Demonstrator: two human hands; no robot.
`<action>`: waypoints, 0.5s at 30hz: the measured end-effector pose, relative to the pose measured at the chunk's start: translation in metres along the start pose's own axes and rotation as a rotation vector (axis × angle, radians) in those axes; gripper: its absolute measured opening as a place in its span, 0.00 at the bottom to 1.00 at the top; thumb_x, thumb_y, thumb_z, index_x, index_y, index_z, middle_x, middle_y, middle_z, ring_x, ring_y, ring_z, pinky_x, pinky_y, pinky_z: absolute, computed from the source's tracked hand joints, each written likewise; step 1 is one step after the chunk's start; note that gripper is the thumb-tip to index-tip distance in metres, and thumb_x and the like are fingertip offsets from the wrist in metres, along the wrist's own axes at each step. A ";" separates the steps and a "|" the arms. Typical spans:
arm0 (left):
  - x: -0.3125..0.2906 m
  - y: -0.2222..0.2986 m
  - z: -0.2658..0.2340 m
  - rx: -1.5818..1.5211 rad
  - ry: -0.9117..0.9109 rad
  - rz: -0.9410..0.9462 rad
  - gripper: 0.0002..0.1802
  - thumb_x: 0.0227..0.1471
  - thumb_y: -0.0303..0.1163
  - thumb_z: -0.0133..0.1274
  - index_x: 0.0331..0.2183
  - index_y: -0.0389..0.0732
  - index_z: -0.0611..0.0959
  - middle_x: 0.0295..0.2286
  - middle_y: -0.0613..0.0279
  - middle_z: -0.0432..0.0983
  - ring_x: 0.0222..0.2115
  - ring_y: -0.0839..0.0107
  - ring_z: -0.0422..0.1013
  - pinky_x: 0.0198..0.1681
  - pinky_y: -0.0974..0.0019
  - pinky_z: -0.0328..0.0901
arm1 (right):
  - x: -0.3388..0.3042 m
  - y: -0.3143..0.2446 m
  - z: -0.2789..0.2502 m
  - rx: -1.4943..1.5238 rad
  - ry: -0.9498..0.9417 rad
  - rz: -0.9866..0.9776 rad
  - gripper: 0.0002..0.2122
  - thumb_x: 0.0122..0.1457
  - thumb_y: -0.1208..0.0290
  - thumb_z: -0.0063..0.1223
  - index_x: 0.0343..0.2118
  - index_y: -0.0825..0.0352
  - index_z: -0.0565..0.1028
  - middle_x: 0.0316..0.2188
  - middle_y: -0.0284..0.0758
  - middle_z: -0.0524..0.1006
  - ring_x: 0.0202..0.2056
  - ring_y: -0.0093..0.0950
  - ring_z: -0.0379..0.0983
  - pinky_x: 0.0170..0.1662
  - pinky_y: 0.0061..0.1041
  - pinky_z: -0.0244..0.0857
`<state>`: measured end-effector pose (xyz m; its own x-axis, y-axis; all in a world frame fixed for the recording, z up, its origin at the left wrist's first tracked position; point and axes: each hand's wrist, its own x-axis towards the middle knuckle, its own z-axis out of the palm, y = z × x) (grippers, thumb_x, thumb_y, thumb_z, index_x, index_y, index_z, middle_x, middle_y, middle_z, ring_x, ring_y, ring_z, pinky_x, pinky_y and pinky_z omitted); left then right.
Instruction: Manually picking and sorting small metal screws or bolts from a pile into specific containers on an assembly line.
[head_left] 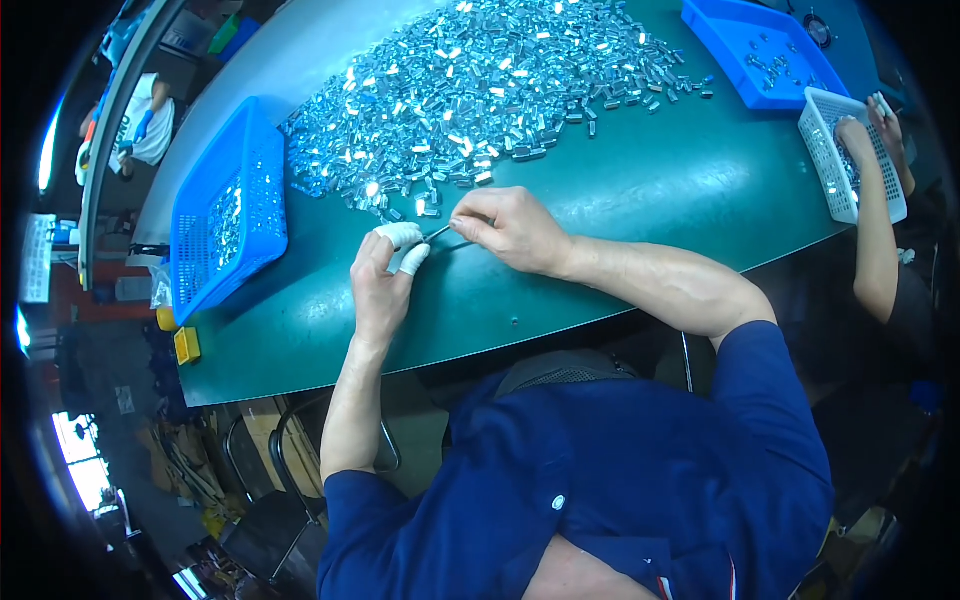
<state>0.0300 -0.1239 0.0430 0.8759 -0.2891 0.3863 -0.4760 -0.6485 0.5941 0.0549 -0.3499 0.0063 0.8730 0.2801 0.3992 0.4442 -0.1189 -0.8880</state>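
A dark blue short-sleeved shirt (pixel 650 460) filled the bottom centre of the frame, its wearer's two forearms reaching up over a green tabletop (pixel 650 190). Near the centre, the right hand (pixel 520 235) pinched one end of a slim metal piece (pixel 438 233) between thumb and fingertips; the left hand (pixel 383 288), with white covers (pixel 400 235) on thumb and fingers, gripped the other end — the piece slanted between the two hands, just above the tabletop, too small to make out in detail. Just beyond them, a broad heap of shiny metal parts (pixel 480 95) spread across the upper centre. A blue perforated basket (pixel 265 195), with similar parts inside, stood at the left, and a small yellow box (pixel 187 346) sat below it. At the upper right, a blue tray (pixel 718 42) bore a few scattered parts; below that, a co-worker's hands (pixel 854 136) were at a white basket (pixel 826 165) — one reached inside, its grip impossible to tell.
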 end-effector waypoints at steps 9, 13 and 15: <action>0.013 0.014 0.025 -0.021 -0.001 0.041 0.10 0.46 0.21 0.67 0.32 0.37 0.82 0.33 0.57 0.81 0.35 0.57 0.76 0.41 0.58 0.70 | 0.000 0.003 -0.005 -0.142 -0.028 0.013 0.15 0.65 0.64 0.54 0.25 0.69 0.77 0.19 0.40 0.76 0.22 0.37 0.73 0.28 0.36 0.65; 0.014 0.012 0.030 -0.010 0.020 0.057 0.11 0.46 0.21 0.67 0.32 0.37 0.81 0.32 0.57 0.80 0.34 0.56 0.75 0.39 0.57 0.69 | 0.001 0.004 -0.004 -0.072 -0.005 0.085 0.18 0.66 0.61 0.53 0.23 0.69 0.76 0.16 0.39 0.75 0.19 0.31 0.71 0.26 0.34 0.63; 0.013 0.011 0.030 -0.011 0.022 0.059 0.11 0.46 0.21 0.67 0.32 0.37 0.81 0.32 0.57 0.80 0.34 0.56 0.75 0.39 0.57 0.69 | 0.001 0.003 -0.004 -0.059 -0.016 0.101 0.18 0.66 0.61 0.53 0.23 0.69 0.77 0.16 0.38 0.74 0.19 0.30 0.71 0.25 0.33 0.63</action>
<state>0.0384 -0.1561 0.0330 0.8447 -0.3107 0.4359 -0.5274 -0.6228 0.5780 0.0576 -0.3544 0.0048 0.9108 0.2787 0.3045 0.3657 -0.2027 -0.9084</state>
